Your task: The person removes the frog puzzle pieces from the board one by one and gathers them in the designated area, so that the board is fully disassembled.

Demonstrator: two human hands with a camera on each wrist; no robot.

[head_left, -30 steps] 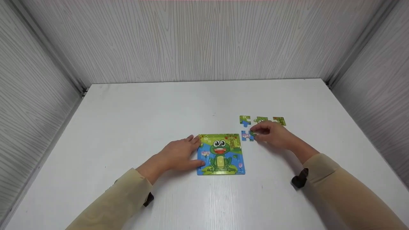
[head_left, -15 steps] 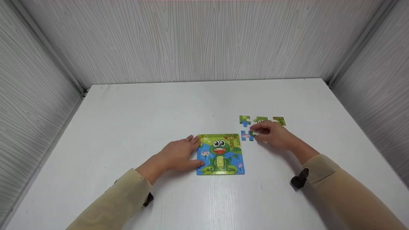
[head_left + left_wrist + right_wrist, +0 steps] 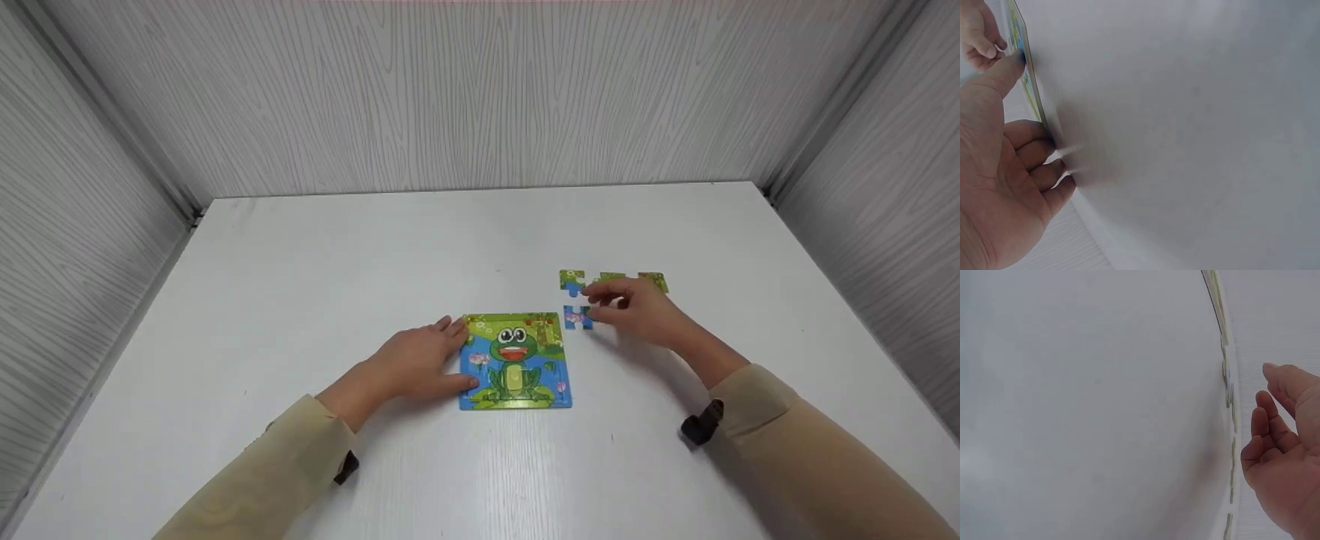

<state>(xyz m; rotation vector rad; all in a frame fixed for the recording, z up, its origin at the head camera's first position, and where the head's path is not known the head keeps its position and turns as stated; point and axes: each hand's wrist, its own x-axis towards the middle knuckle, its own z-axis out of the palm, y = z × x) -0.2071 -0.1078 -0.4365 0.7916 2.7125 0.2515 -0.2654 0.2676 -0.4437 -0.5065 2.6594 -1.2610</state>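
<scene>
A square frog puzzle board (image 3: 516,367) lies flat on the white table in the head view. My left hand (image 3: 424,364) rests at its left side, thumb on the board's edge and fingertips by the upper left corner. My right hand (image 3: 637,311) hovers over several loose puzzle pieces to the right. Its thumb overlaps a blue piece with a pink flower (image 3: 575,317), and part of the neighbouring green one is hidden. In the right wrist view that hand's thumb (image 3: 1283,377) and fingers stand apart, nothing between them, with the pieces edge-on beneath.
A row of pieces lies behind the right hand: a green and blue piece (image 3: 572,281), a green one (image 3: 612,277) partly covered, and one with red spots (image 3: 654,281). White wood-grain panels (image 3: 480,97) enclose the back and sides of the table (image 3: 337,255).
My right hand has lifted a little, its thumb and index finger no longer close around the green piece beside the flower piece. My left hand has stayed on the board.
</scene>
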